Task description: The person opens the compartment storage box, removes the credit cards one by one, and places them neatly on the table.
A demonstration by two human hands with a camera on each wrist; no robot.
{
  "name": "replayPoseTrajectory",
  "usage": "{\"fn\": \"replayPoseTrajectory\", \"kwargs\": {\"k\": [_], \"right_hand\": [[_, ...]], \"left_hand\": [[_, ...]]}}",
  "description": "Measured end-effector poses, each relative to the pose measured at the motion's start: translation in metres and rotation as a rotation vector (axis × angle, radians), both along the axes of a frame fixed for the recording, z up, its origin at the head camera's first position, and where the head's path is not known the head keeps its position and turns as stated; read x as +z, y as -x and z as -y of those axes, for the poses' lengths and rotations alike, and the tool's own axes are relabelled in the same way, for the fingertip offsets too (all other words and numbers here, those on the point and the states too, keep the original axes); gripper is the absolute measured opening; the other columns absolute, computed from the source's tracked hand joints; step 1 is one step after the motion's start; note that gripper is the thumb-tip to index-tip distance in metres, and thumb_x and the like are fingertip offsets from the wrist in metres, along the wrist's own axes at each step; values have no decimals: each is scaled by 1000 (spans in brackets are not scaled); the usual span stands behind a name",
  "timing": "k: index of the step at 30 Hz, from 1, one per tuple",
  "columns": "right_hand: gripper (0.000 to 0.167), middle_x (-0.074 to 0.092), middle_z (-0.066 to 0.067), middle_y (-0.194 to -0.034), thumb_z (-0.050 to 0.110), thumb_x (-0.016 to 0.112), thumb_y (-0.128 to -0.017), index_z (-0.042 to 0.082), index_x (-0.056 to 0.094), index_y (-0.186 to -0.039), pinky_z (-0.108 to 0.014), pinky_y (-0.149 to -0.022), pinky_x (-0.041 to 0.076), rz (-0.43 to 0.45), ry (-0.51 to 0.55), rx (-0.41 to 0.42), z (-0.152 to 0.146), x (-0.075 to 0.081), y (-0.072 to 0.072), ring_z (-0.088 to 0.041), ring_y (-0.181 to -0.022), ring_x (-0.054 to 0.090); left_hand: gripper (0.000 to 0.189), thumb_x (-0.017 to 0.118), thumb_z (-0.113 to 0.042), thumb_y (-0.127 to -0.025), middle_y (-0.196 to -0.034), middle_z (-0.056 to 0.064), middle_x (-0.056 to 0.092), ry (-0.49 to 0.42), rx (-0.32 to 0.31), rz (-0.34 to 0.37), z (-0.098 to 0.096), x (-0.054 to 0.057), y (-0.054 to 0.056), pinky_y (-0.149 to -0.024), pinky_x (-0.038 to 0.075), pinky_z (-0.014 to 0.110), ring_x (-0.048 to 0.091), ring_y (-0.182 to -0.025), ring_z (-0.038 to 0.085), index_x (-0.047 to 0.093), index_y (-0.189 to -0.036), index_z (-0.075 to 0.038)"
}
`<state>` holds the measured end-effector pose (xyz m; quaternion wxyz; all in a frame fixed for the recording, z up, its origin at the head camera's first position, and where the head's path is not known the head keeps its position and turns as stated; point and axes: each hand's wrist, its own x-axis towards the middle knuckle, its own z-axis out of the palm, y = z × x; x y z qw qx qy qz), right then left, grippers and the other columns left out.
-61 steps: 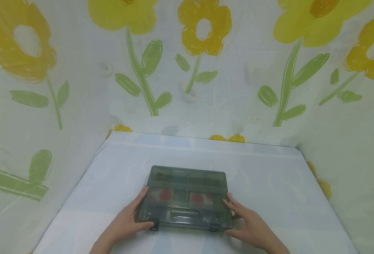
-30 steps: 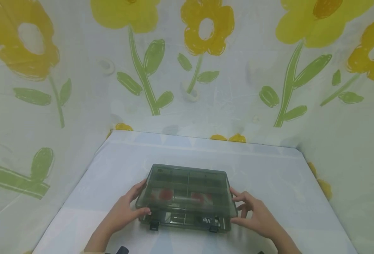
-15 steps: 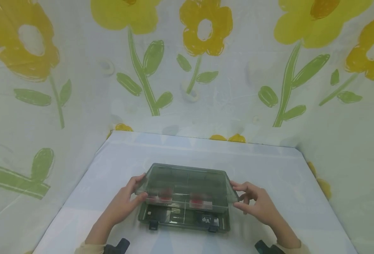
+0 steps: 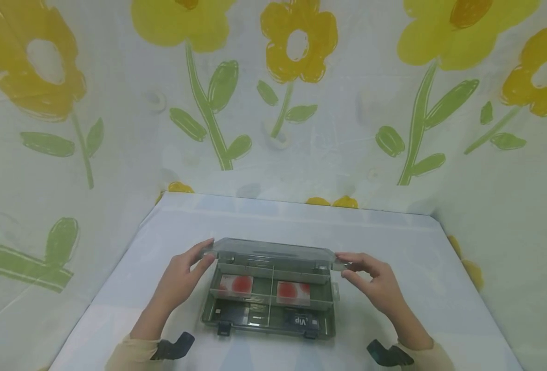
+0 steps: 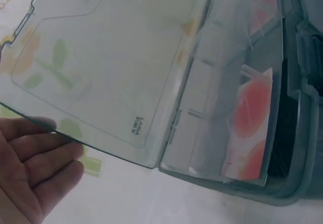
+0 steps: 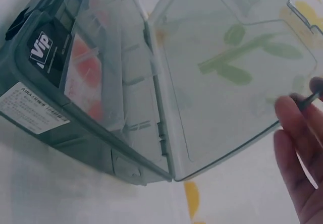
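Observation:
A dark green see-through compartment case (image 4: 268, 330) sits on the table, its hinged lid (image 4: 273, 249) raised about upright. My left hand (image 4: 180, 278) pinches the lid's left corner between thumb and fingers. On the other side, my right hand (image 4: 381, 283) pinches the right corner; in the right wrist view its fingertips (image 6: 287, 113) meet the lid's edge. Inside the rear compartments lie a red-and-white card (image 4: 236, 285) on the left and another red-and-white card (image 4: 294, 292) on the right. The front ones hold a dark card (image 4: 232, 312) and a black "Vip" card (image 4: 301, 320).
Two latches, a left latch (image 4: 224, 329) and a right latch (image 4: 311, 335), hang at the case's front. A white label (image 6: 31, 108) is on its side. The pale table (image 4: 394, 247) is enclosed by flower-print cloth walls (image 4: 338, 144).
The lid has swung up and back from flat on the case to about upright, both hands rising with it. The cards inside are now uncovered. The case's base has stayed in place.

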<state>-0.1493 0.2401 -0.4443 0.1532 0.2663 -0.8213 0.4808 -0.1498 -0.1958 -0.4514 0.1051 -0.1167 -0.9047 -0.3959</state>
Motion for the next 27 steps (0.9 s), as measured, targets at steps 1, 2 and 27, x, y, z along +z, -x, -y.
{"fn": "replayPoseTrajectory", "kwargs": {"k": [1,2,27], "right_hand": [[35,73,-5,-119,-8,74,-87,6,73,-119,-17,-79,56,-16,3,-11,0,0,1,-9,-93,69],[35,72,-5,-118,-10,73,-86,5,73,-118,-16,-82,55,-32,9,-18,1,0,2,-9,-96,68],[24,66,-23,-106,-20,64,-88,-11,65,-110,-9,-85,50,-202,122,-218,36,41,16,4,-104,59]], "left_hand": [[47,58,-34,-104,-140,17,61,-16,4,-16,-1,1,1,-102,49,63,61,-124,42,58,-143,-8],[46,59,-33,-104,-140,16,62,-31,7,-37,-1,1,2,-102,49,62,62,-123,41,59,-142,-8],[27,67,15,-89,-109,21,74,-467,34,-417,-16,19,40,-81,59,17,74,-93,6,73,-114,6]]}}
